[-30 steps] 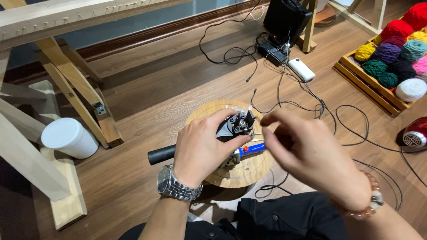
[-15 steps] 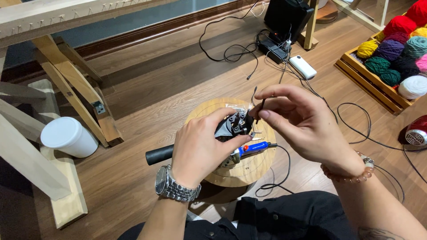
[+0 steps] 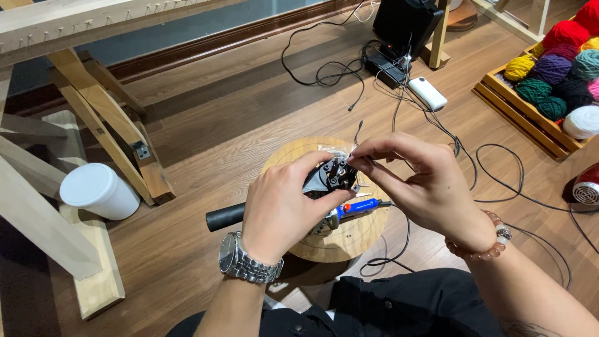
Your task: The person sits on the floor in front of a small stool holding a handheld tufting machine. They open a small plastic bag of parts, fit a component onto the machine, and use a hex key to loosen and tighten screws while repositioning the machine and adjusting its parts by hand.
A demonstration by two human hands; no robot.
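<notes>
Over a round wooden stool (image 3: 349, 240) standing on the wooden floor (image 3: 206, 131), both hands meet on a small black part (image 3: 334, 176). The left hand (image 3: 284, 209), with a metal watch (image 3: 246, 262) on its wrist, is curled around the part from the left, thumb under it and fingers over the top, holding it just above the stool top. The right hand (image 3: 418, 184), with a bead bracelet (image 3: 483, 243) at the wrist, has its thumb and forefinger pressed together on a thin dark wire (image 3: 357, 134) right at the upper edge of the part; the wire's free end sticks up above the fingertips. Whether the wire is fastened to the part cannot be told.

Beneath the hands, on the stool, lies a tool with a blue handle (image 3: 355, 208), and a black handle (image 3: 226, 216) sticks out to the left past the stool's edge. Black cables (image 3: 499, 181) loop across the floor to the right. A white tub (image 3: 98, 190) stands by the legs of a wooden frame (image 3: 93, 118) on the left. At the upper right, a wooden tray (image 3: 518, 122) holds balls of yarn (image 3: 552, 68) in several colours, well apart from the hands. A white rectangular device (image 3: 427, 93) lies near a black box (image 3: 405, 22) at the top.
</notes>
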